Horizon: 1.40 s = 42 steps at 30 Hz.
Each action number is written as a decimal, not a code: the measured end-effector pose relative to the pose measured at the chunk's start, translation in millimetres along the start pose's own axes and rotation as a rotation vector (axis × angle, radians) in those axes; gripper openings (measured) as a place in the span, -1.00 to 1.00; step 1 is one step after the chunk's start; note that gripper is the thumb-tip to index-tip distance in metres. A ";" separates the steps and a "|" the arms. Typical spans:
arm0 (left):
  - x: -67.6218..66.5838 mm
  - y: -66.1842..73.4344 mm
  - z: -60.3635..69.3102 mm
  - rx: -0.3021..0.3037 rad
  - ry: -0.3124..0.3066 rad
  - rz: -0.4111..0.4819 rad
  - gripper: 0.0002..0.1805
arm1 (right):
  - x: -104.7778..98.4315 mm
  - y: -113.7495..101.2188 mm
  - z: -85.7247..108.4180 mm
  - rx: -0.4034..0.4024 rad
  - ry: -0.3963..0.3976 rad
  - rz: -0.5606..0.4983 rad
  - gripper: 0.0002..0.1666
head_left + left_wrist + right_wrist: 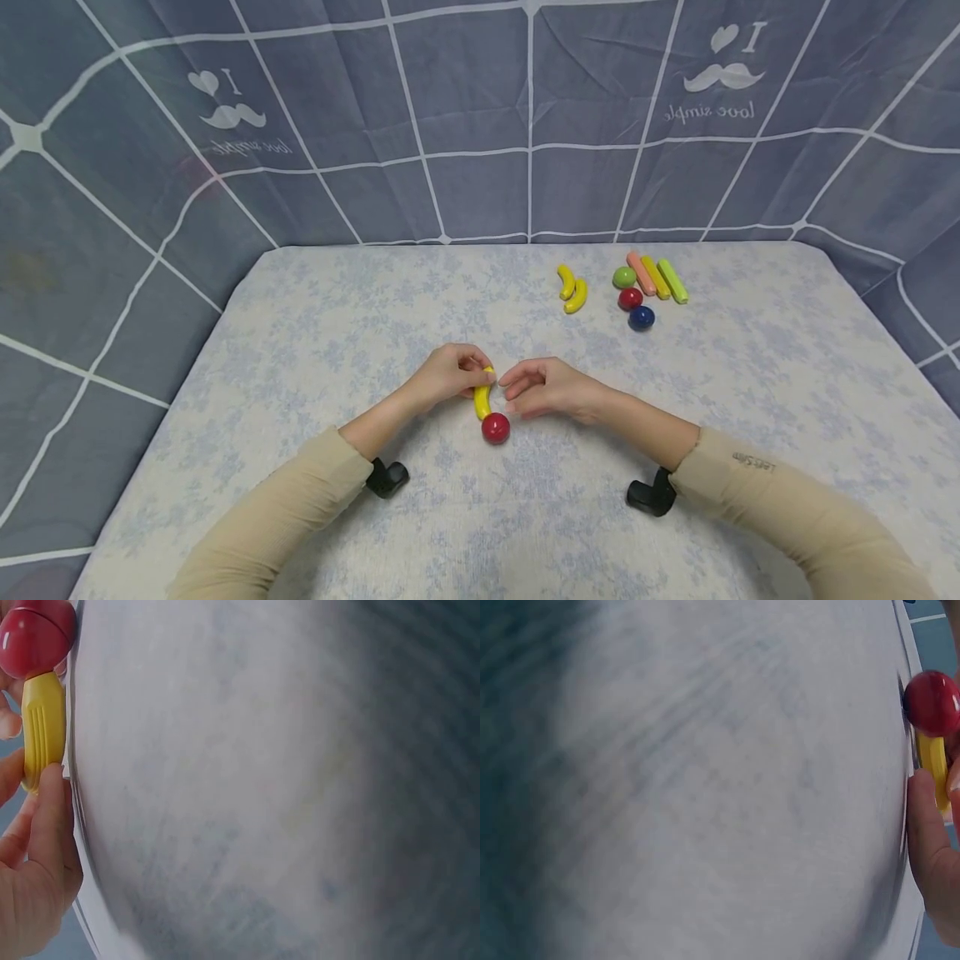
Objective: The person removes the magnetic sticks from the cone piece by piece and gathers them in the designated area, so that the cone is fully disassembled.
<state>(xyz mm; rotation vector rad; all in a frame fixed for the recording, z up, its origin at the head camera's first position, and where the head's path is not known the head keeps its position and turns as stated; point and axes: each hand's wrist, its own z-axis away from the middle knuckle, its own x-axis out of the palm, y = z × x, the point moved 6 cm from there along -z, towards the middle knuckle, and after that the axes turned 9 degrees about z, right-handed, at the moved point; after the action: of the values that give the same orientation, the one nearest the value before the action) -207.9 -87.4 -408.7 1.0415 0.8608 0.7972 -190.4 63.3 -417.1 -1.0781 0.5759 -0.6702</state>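
My left hand (452,372) pinches the upper end of a yellow toy banana (482,402) between thumb and fingers. The banana's lower end touches a glossy red ball (496,428); whether they are joined I cannot tell. In the left wrist view, a seam runs around the red ball (34,641), and the ridged yellow banana (43,720) meets it. My right hand (553,388) hovers just right of the banana, its fingers loosely bent with nothing between them. The right wrist view shows the ball (932,703) at its right edge, beyond the right hand (932,855).
Further back lie two toy bananas (575,297). To their right are a green ball (624,277), a red ball (630,298), a dark blue ball (641,318), and orange (641,273), yellow (656,277) and green sticks (672,282). A patterned cloth covers the table (337,317).
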 end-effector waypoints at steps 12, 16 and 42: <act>-1.5 4.3 -2.1 -0.008 0.080 0.141 -0.80 | 3.4 -3.7 1.0 0.006 -0.007 -0.037 -0.51; -3.7 5.5 -3.0 -0.009 0.136 0.195 -0.82 | 3.9 -4.5 -0.1 0.007 0.008 -0.070 -0.56; 4.1 8.8 -4.1 -0.085 0.276 0.428 -0.49 | -13.3 -9.2 1.4 -0.035 0.132 -0.303 -0.63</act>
<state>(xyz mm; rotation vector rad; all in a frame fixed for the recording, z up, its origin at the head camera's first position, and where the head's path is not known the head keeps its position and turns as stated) -211.0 -79.6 -402.3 1.0698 0.8359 1.3521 -200.2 71.0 -406.7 -1.1718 0.5435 -1.0039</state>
